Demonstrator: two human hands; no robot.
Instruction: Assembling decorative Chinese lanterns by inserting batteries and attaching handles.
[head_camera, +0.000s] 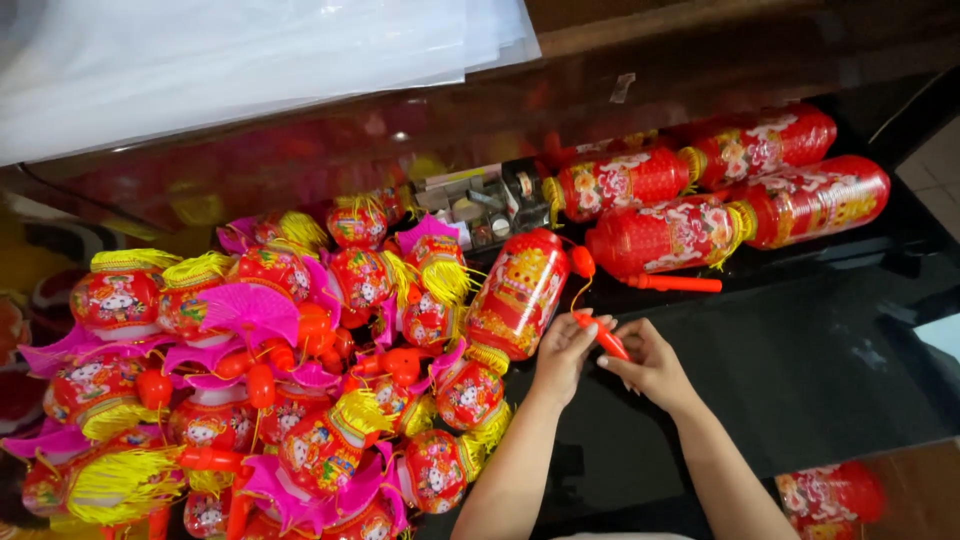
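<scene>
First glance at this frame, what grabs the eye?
The heap of red lanterns with pink fans and yellow tassels fills the lower left. At centre, both hands, left hand and right hand, pinch an orange handle strung to one lantern. Four long lanterns lie upper right on the black table.
</scene>
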